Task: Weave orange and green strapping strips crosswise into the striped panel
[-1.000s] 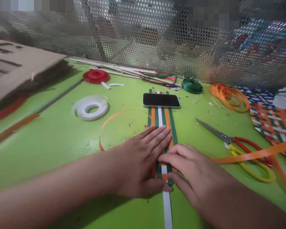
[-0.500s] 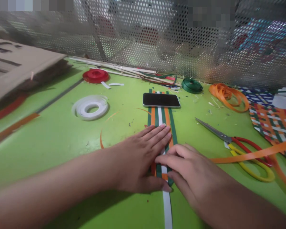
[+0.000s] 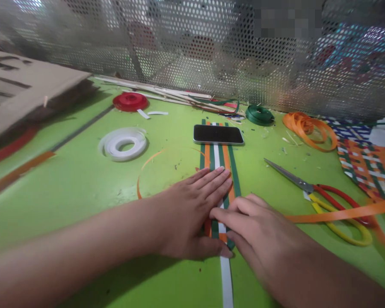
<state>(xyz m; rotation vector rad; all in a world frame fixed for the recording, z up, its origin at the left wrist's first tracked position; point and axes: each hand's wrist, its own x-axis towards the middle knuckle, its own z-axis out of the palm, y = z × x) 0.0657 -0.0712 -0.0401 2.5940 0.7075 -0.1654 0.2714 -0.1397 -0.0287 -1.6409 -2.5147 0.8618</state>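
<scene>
Several green, orange and white flat strips lie side by side, running away from me. My left hand lies flat across them, fingers stretched out, thumb on the white strip at the near end. Close against it, my right hand has bent fingers over the strips, index finger and thumb around a crossing orange strip; the exact grip is partly hidden. That orange strip comes out beneath the right hand and runs right, over the scissors. A thin orange loop curves left of my left hand. A phone rests across the strips' far end.
Scissors with red and yellow handles lie right. White, red, green and orange coils stand farther back. A woven piece lies far right, cardboard left. A perforated metal panel closes the back.
The thin orange loop left of my left hand now shows as a longer, fuller arc. Both hands stay in nearly the same place; the view has shifted slightly.
</scene>
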